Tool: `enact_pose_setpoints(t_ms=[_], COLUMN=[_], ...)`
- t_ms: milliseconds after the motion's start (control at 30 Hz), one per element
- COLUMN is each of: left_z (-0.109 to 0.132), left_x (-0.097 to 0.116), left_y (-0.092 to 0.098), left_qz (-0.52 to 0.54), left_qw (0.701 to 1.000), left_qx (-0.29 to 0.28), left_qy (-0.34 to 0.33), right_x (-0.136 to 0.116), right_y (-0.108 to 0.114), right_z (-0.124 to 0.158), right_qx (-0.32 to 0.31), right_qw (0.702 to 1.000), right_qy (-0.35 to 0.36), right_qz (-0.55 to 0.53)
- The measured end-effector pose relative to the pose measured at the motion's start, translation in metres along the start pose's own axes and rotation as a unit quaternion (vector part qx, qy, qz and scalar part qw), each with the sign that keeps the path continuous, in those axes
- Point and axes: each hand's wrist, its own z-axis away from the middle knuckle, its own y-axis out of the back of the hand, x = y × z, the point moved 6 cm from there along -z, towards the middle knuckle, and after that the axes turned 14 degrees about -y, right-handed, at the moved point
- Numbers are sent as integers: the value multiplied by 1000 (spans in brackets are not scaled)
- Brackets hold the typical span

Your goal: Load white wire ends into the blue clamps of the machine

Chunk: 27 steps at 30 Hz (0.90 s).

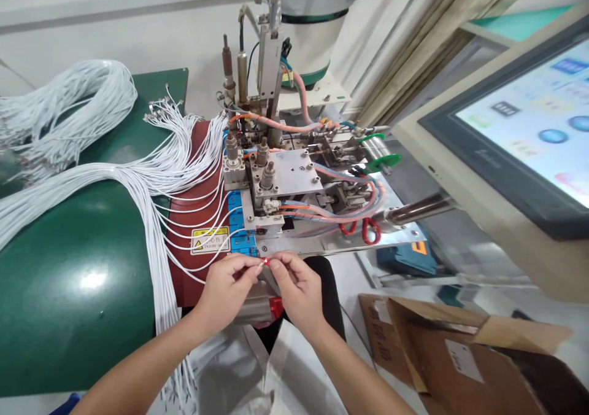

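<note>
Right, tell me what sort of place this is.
Most likely a factory workstation for wire assembly: a pneumatic machine with hoses, bundles of white wires draped on the green bench, and a touchscreen control panel.

Yellow warning label [210, 240] on the red-brown panel [186, 261] at the machine's left front corner: black hazard triangle, lines of print too small to read. Touchscreen [534, 120] at the right edge: coloured icons, captions blurred. White sticker [464, 361] on the cardboard box [460, 366], lower right: print unreadable. Dark marks on the box's left flap, illegible. Nothing can be read outright.
</note>
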Motion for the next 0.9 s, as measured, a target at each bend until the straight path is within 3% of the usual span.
enact_pose_setpoints(t_ms=[100, 233, 300, 533, 733, 900], left_z=[1, 2, 2, 4, 3, 2], left_x=[1, 2, -1, -8, -7, -11], left_y=[2, 0, -1, -1, -1, -5], left_qz=[-28, -72, -63, 103, 123, 125], left_qw=[999, 996, 997, 990, 988, 989], left_qx=[12, -3, 1, 52, 38, -7], left_qy=[-13, -46, -35, 80, 89, 78], right_x=[-12, -24, -24, -13, -6, -19], right_y=[-1, -5, -6, -9, -8, -6], right_z=[2, 0, -2, 1, -4, -9], right_qx=[4, -45, -51, 18, -22, -60], right_qw=[994, 970, 970, 989, 997, 988], right_qy=[73, 138, 130, 101, 57, 84], right_qz=[85, 194, 198, 106, 49, 113])
